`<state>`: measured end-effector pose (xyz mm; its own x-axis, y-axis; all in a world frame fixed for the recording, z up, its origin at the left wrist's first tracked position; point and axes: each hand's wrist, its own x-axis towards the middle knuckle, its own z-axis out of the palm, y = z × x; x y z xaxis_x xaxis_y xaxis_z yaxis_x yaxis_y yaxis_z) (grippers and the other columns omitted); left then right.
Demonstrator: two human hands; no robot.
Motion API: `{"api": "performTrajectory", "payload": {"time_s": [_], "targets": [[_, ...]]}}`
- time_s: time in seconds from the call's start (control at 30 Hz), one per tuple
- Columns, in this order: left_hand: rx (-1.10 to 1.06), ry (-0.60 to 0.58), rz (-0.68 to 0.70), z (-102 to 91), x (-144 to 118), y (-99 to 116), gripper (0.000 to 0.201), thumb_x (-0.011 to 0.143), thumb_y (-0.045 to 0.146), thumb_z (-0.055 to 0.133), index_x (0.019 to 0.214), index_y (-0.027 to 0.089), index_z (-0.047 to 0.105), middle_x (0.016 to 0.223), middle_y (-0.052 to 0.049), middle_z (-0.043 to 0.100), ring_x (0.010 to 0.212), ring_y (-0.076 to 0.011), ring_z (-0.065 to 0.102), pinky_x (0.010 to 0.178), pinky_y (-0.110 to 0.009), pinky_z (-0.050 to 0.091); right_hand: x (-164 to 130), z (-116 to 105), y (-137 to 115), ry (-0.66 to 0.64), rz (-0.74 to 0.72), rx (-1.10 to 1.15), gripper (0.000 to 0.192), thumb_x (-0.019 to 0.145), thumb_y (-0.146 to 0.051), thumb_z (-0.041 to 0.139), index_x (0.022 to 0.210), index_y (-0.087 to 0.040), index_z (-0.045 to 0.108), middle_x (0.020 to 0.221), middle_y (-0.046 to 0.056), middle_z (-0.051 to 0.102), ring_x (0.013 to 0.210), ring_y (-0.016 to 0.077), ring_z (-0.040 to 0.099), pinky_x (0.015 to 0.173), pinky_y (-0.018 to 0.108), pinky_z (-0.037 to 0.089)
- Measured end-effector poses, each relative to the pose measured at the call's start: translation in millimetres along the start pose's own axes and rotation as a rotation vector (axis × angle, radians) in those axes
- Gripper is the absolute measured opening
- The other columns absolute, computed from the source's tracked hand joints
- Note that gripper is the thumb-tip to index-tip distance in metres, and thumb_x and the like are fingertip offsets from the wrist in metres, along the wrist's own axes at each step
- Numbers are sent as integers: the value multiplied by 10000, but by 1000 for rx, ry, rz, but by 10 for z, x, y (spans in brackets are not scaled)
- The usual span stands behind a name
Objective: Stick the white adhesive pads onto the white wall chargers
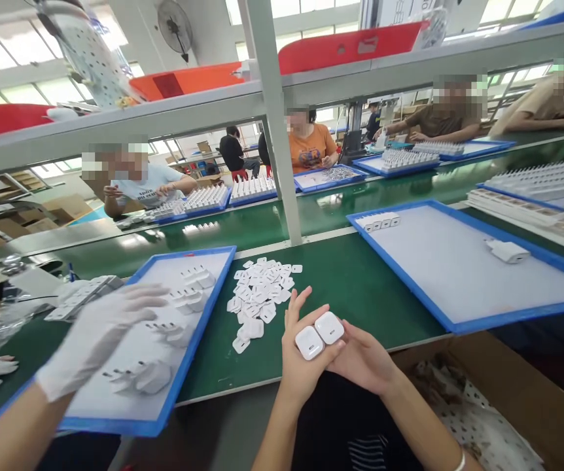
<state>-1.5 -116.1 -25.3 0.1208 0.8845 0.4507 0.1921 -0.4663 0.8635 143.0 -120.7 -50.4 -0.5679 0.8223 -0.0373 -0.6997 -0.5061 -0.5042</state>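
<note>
At the far left, a co-worker's white-gloved hand (96, 333) hovers, blurred, over a blue-rimmed white tray (176, 399) that holds a few white plug adapters with metal prongs (141, 377). That hand belongs to another person, not to the wearer. Just right of this tray, a loose heap of small white square stickers (261, 292) lies on the green desk (360, 281).

Near the middle, low in the view, the person's own left hand (301, 356) and right hand (365, 360) meet in front of the body. Together they hold two white square charger blocks (319, 334) side by side, glossy faces up, each with a small slot. The left hand's fingers curl up around the pair from the left, thumb side toward the stickers; the right hand cups them from below and from the right. Both hands are closed on the blocks.

To handle the pair well, I judge it best to grip the edges only and keep the blocks level and flush, so the glossy faces stay unsmudged.

Farther right lies a second, larger blue-rimmed white tray (439, 314), nearly bare, with a single white adapter (508, 251) and a short row of blocks (379, 221) at its far corner. An open cardboard box (488, 366) sits at the lower right.
</note>
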Motion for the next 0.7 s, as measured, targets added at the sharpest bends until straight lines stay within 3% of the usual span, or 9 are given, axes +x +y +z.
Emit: {"api": "performTrajectory", "payload": {"time_s": [0.1,0.23,0.4,0.53,0.6,0.7], "targets": [[45,-63,-7,-27,-7,55,461,765,408,809,1209,338,708,1598,-69,397,1554,-441,141,1174,-772,221,-37,-50,11,-2,23,37,369,852,-468,739,1185,-318,686,1221,31,705,1107,219,652,952,378,469],[104,-79,31,-37,-33,101,484,754,362,824,1221,361,697,1604,-46,383,1560,-427,133,1188,-755,233,-48,-51,28,46,94,131,369,739,-466,833,1037,-274,731,1075,23,753,1029,206,678,930,345,471],[144,-131,-5,-95,-58,68,519,758,357,825,1254,381,674,1596,-38,390,1562,-414,139,1204,-745,195,-34,33,-17,65,125,151,310,756,-379,829,1020,-249,733,1022,24,771,974,199,705,899,348,507],[65,-168,-110,-244,-132,-36,908,652,436,901,1456,391,481,1617,-60,362,1565,-385,155,1247,-683,158,-48,128,-90,105,129,67,282,799,-281,771,1073,-267,706,1058,27,768,981,201,718,857,348,546],[-3,-133,-159,-336,-204,-118,1054,615,457,920,1519,355,387,1612,-87,372,1547,-366,230,1266,-628,181,-23,192,-166,154,111,6,249,818,-276,737,1063,-264,694,1078,38,763,1045,223,709,952,408,538],[-79,23,-186,-425,-310,-231,838,716,446,855,1451,284,487,1522,-109,492,1464,-323,405,1252,-551,280,171,319,-343,204,56,-132,243,811,-262,731,1046,-252,670,1086,48,754,1118,251,687,1091,490,465]]}}
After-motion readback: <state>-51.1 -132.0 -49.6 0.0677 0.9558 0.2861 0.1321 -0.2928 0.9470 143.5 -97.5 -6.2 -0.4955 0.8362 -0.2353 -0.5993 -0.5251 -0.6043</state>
